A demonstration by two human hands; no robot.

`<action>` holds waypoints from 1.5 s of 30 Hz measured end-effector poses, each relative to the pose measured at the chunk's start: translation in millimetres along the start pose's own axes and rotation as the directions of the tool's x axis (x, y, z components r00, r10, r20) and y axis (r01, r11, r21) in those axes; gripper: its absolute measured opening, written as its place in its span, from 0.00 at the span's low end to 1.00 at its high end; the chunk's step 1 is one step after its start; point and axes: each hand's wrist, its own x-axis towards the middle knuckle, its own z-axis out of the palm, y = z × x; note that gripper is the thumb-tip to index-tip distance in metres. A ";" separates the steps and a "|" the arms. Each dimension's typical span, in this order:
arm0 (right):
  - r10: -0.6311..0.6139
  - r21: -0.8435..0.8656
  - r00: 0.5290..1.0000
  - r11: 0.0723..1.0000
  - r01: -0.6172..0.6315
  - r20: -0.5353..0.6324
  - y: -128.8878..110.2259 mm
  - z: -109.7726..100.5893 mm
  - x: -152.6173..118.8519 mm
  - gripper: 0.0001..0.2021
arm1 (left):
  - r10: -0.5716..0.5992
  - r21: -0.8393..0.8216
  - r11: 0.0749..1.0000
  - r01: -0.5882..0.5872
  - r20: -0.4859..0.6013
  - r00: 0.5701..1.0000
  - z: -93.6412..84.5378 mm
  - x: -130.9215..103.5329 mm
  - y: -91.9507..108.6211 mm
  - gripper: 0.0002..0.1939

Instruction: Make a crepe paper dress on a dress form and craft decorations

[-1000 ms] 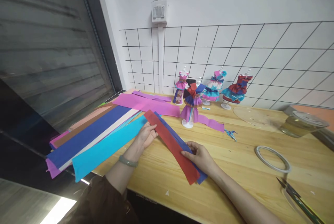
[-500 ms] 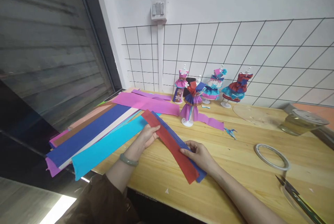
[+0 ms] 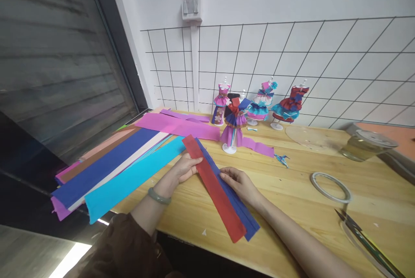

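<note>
My left hand [image 3: 187, 166] pinches a red crepe paper strip [image 3: 216, 191] near its upper end, thumb on top. Partly under the red strip, and showing along its right side, is a dark blue crepe paper strip [image 3: 235, 200]. The fingers of my right hand [image 3: 238, 183] are closed on the blue strip's right edge, around its middle. Both strips slant down toward the table's front edge. Left of my left hand lies a bright blue strip [image 3: 136, 178], on a fan of coloured strips including a pink one [image 3: 178, 126].
Several small dress forms in paper dresses, one in front [image 3: 234, 124], stand at the back. To the right are a roll of tape [image 3: 330, 187], scissors [image 3: 363, 239] and a clear cup [image 3: 366, 148]. A wire grid [image 3: 233, 62] lines the wall.
The red strip has shifted left over the blue one, so more blue shows. My right hand has moved from the red strip to the blue edge. The view has turned slightly right.
</note>
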 end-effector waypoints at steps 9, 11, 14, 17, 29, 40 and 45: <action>0.041 0.046 0.995 0.998 -0.037 -0.094 4.9 6.7 0.5 0.19 | -0.161 0.100 0.984 0.150 0.106 0.981 10.7 -5.3 -3.4 0.15; 0.050 0.062 0.992 0.997 -0.043 -0.120 5.2 6.3 0.1 0.20 | -0.174 0.114 0.980 0.161 0.117 0.978 11.2 -5.7 -2.5 0.15; 0.055 0.102 0.989 0.994 -0.041 -0.140 4.7 5.1 -0.4 0.19 | -0.178 0.136 0.977 0.161 0.121 0.977 10.4 -5.7 -1.9 0.15; 0.054 0.141 0.985 0.990 -0.031 -0.163 5.0 3.7 -0.2 0.18 | -0.176 0.140 0.977 0.158 0.128 0.976 8.2 -5.5 -2.5 0.16; 0.082 0.278 0.959 0.961 -0.004 -0.271 4.3 -4.1 1.8 0.20 | -0.203 0.130 0.973 0.189 0.112 0.973 6.5 -4.8 -2.4 0.22; 0.027 0.309 0.980 0.950 0.035 -0.195 -0.1 -4.3 1.8 0.21 | -0.226 0.128 0.970 0.207 0.155 0.962 4.0 -5.5 -2.8 0.19; 0.029 0.301 0.954 0.951 0.065 -0.297 -7.2 -10.5 -1.3 0.23 | -0.243 0.144 0.965 0.221 0.158 0.957 4.5 -5.0 -4.6 0.14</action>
